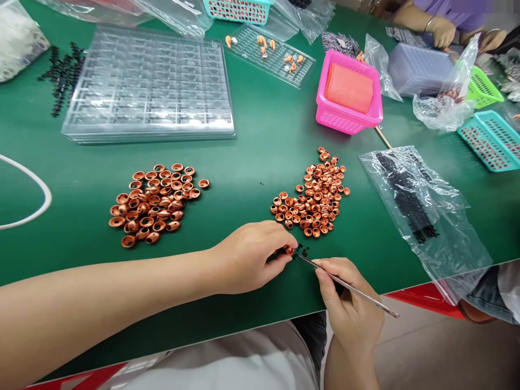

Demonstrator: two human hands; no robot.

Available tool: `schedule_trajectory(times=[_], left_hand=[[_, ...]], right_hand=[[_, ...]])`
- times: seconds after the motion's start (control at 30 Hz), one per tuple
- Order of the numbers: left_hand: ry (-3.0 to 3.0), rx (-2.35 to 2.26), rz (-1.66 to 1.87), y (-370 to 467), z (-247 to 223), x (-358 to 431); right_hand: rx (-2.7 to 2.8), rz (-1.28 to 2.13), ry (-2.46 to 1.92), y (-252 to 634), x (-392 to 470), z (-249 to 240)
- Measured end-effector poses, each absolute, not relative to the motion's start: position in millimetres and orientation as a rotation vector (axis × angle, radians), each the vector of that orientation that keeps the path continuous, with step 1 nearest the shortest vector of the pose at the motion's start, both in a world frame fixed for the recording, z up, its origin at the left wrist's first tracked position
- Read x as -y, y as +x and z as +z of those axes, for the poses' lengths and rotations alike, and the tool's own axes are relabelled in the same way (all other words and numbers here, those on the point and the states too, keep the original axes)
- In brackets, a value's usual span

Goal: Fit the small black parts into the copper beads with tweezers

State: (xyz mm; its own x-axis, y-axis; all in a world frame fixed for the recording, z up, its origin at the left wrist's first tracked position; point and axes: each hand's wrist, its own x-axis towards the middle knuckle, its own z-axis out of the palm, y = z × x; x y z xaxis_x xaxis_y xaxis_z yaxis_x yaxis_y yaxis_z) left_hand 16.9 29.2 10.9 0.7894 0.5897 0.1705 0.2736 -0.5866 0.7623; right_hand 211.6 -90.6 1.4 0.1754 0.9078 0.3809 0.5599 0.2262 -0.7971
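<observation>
Between thumb and fingers, my left hand (258, 257) pinches a small copper-coloured ring piece (289, 251) low over the green table. My right hand (351, 303) grips a thin metal tool (353, 288) like a pen, its tip close to that piece and to some tiny black bits (303, 250). Just beyond my hands lies a pile of copper-coloured pieces (320, 195). A second pile of similar, larger-looking pieces (154, 203) rests farther left, beyond my left forearm.
Clear plastic trays (150, 86) lie at the back left. A pink basket (349, 122) holds a reddish-orange block. At right, a clear bag (439, 216) contains black parts. Another person's hand (442, 32) shows at the far right. A white cable (46, 197) curves at left.
</observation>
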Motion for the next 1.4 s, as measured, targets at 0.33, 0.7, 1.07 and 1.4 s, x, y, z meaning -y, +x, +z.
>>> schedule_trajectory(times=[0.33, 0.7, 1.07, 1.4], left_hand=[[2.205, -0.497, 0.554, 20.1, 17.6, -24.0], [2.22, -0.508, 0.556, 21.9, 16.5, -23.3], [2.23, -0.509, 0.57, 22.4, 17.2, -23.5], [2.243, -0.5, 0.58, 22.3, 15.6, -23.8]], right_hand=[[1.432, 0.324, -1.328, 210.1, 97.8, -2.4], [1.568, 0.312, -1.343, 209.0, 99.0, 0.4], [1.621, 0.291, -1.332, 211.3, 100.6, -1.3], [1.718, 0.252, -1.359, 213.4, 101.2, -2.7]])
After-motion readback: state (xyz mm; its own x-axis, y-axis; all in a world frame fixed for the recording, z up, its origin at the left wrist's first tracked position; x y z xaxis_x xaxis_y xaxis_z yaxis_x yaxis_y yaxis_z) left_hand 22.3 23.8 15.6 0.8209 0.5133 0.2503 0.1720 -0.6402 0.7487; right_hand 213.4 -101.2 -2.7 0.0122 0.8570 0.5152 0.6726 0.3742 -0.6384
